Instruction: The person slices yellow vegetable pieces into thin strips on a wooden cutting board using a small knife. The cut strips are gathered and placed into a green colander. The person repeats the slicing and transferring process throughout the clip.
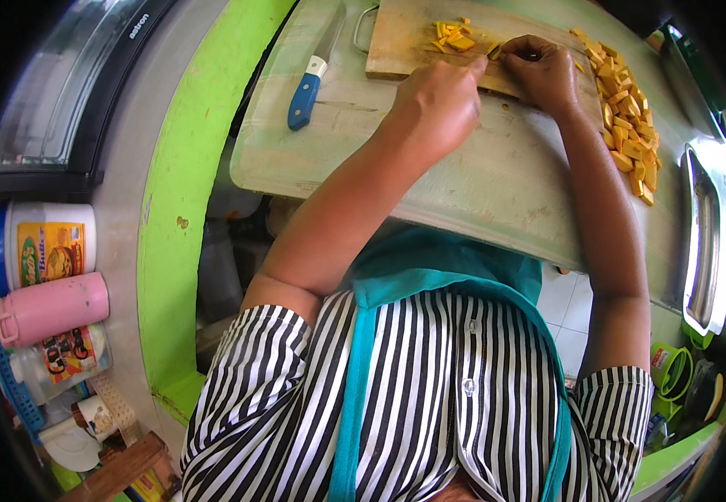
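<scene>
My left hand is curled over the near edge of a wooden cutting board, index finger reaching towards my right hand. Whatever lies inside its curled fingers is hidden. My right hand pinches a small yellow-orange vegetable piece against the board. A narrow dark edge shows between the two hands; whether it is a blade or rind I cannot tell. Cut yellow-orange strips lie on the board left of the hands. Many chunks of the same colour are heaped along the board's right side, on the table.
A knife with a blue and white handle lies on the pale tabletop, left of the board. Metal trays stand at the right. Beyond a green ledge at left are a pink flask and a white tub.
</scene>
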{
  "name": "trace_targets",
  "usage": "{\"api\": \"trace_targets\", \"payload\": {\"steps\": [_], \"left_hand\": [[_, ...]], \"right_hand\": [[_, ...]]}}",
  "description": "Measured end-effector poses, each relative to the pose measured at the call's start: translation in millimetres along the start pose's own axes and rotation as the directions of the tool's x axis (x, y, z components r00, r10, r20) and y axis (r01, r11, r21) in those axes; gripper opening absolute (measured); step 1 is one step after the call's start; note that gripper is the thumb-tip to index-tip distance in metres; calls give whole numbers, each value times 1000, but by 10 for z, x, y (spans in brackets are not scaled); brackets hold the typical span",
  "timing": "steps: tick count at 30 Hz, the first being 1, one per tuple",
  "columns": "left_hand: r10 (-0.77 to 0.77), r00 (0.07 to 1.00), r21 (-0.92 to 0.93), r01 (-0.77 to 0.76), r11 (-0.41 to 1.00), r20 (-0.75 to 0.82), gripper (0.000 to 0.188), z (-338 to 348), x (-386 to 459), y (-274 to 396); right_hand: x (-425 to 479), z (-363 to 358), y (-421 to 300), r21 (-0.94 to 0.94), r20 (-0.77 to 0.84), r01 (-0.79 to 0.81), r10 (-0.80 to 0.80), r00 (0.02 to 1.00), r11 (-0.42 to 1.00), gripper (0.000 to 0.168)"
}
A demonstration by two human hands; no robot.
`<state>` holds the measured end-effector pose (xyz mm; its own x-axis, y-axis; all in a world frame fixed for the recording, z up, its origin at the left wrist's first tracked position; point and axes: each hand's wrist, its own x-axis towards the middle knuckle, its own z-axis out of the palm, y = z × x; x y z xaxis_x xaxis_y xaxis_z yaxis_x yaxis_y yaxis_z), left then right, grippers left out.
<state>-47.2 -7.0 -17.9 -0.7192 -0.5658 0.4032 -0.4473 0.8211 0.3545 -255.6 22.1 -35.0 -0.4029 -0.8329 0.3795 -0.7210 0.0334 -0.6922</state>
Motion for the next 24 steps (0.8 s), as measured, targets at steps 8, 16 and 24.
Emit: {"api": "trace_targets", "payload": {"steps": [8, 16, 24], "left_hand": [[-60, 996, -16, 59, 998, -73, 37, 16, -54, -7], [-52, 999, -4, 51, 999, -6, 37, -72, -82, 25], [-2, 997, -84, -4, 996, -73, 38, 159, 96, -122]], "right_hand": [[-4, 7, 64, 7, 18, 25, -25, 1000, 1000, 18], [-15, 24, -48, -44, 17, -43, 44, 999, 998, 19], [25, 17, -43, 27, 48, 5, -7, 999, 1000, 18]]}}
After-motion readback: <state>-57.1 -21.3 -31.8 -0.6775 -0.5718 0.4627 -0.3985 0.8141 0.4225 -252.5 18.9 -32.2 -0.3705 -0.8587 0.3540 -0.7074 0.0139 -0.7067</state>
